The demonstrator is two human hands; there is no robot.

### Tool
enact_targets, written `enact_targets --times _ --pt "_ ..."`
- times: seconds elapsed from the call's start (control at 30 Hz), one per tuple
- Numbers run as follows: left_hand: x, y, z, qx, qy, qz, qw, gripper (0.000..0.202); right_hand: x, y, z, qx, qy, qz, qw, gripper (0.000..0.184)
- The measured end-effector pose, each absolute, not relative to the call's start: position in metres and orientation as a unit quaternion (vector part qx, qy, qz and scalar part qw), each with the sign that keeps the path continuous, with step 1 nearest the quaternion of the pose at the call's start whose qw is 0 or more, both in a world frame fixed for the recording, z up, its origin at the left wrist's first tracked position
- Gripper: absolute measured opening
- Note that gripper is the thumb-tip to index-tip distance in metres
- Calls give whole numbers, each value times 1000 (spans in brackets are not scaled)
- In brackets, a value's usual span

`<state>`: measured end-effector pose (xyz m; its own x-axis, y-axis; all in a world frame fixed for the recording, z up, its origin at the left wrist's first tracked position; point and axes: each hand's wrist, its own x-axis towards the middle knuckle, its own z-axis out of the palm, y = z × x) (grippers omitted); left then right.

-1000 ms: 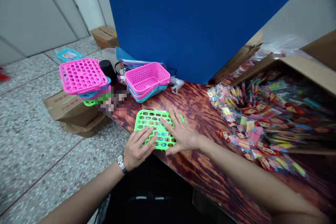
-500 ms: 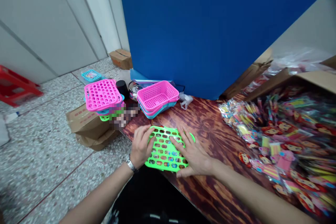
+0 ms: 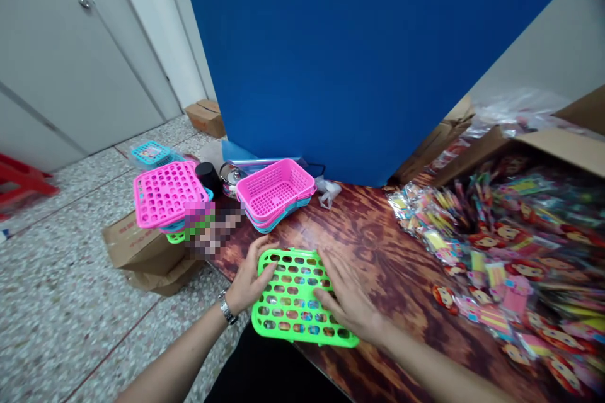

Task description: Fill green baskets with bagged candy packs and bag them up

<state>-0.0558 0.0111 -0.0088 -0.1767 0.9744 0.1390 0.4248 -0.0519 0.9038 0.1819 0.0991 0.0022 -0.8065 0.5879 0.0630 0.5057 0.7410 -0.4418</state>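
Both my hands lie flat, fingers spread, on the green perforated lid [image 3: 295,299]: left hand [image 3: 248,277], right hand [image 3: 347,302], at the bench [image 3: 378,252] edge.

Green lid [image 3: 293,296]: right part covered by the right hand [image 3: 350,302]; left edge under the fingers of the left hand [image 3: 248,277]. Contents beneath show only as coloured bits through the holes, too small to tell.
Patch by the pink lid [image 3: 163,192]: pixelated, nothing readable.
Lid stack: lids under the pink one show only as edges.
Basket stack [image 3: 276,192]: lower baskets show only as rims.
Packets [image 3: 496,252]: motion-blurred toward the right; pile cut by the right edge.
Cardboard box [image 3: 567,145]: cut by the right edge.
Bench [image 3: 392,264]: near edge cut by the bottom.
Red stool [image 3: 21,179]: cut by the left edge.
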Motion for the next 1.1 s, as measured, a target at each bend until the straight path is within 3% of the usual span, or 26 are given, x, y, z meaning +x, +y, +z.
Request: enact_targets --times 0.17,0.47,0.67,0.83,1.1 --pt "-60 18 -5 549 610 430 376 33 171 98 0 -323 -914 193 153 63" --pt "-67 27 -8 602 622 405 293 21 159 100 16 -396 -877 236 134 46" --pt "-64 21 -14 593 626 445 243 53 153 111 19 -402 -878 248 77 38" --pt "-69 29 -9 649 581 383 308 29 151 124 21 -360 -892 268 59 32" --pt "-67 30 -5 662 590 347 307 24 152 130 24 -312 -891 317 90 25"
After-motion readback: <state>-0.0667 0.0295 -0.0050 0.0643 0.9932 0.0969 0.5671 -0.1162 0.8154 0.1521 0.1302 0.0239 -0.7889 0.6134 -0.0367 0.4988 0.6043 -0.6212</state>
